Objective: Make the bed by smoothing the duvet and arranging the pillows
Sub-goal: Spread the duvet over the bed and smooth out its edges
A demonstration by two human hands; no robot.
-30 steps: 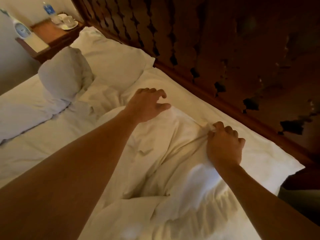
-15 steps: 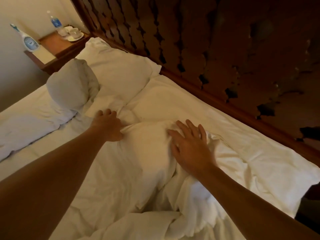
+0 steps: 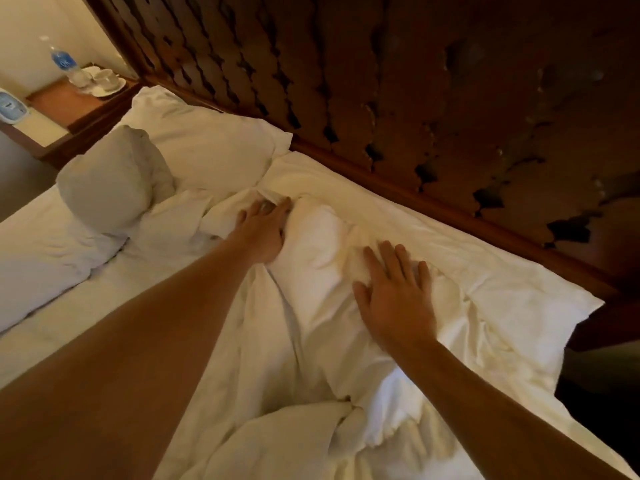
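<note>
Two bare arms reach over a bed (image 3: 62, 327) dressed all in white. Nearest, at the bed's near edge, the duvet (image 3: 298, 434) lies bunched in thick folds. Just beyond it the right hand (image 3: 394, 299) rests flat, fingers straight and spread, on a rumpled white pillow (image 3: 322, 244) that lies along the head of the bed. The left hand (image 3: 263, 230) presses against the left end of that same pillow, fingers fairly straight and tips sunk in the cloth; whether they pinch any of it cannot be told. Under and beyond the pillow, a flatter white pillow (image 3: 450, 258) runs along the headboard to the bed's right corner. Farther left, a greyish cushion (image 3: 107, 181) stands bunched and upright, with another white pillow (image 3: 207, 147) behind it against the headboard (image 3: 415, 81), a dark carved wooden panel. At the far left corner of the bed stands a wooden nightstand (image 3: 65, 102). On it a white tray (image 3: 110, 91) holds white cups (image 3: 104, 76), with a water bottle (image 3: 62, 60) just beside. The wall behind is pale cream.
</note>
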